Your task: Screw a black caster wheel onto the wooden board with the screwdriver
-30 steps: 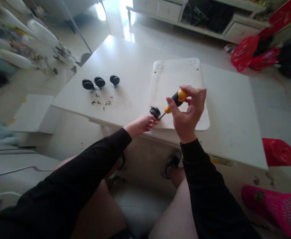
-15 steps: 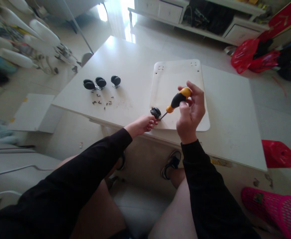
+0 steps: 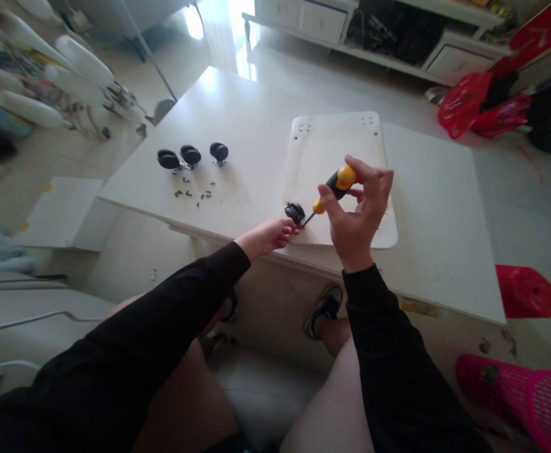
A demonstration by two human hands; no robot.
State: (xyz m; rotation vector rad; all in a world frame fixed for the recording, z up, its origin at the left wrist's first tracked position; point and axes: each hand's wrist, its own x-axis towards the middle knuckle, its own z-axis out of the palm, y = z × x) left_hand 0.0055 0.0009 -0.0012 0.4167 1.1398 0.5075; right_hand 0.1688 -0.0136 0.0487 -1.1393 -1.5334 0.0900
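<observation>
The screwdriver (image 3: pixel 331 191) tip is hidden behind the black caster (image 3: pixel 295 212), the loose screws (image 3: pixel 193 190) are too small to count, and the pink basket (image 3: pixel 530 393) is cut off at the right edge.

There is a single view, taken from a camera on the person's head. It looks forward and steeply down over both black-sleeved arms and bare knees onto a low white table (image 3: pixel 238 113) directly ahead. The near table edge sits at mid-frame, close to the wearer; the far edge, tiled floor and a white cabinet (image 3: pixel 322 16) fill the top. Straight lines bow toward the frame edges.
</observation>
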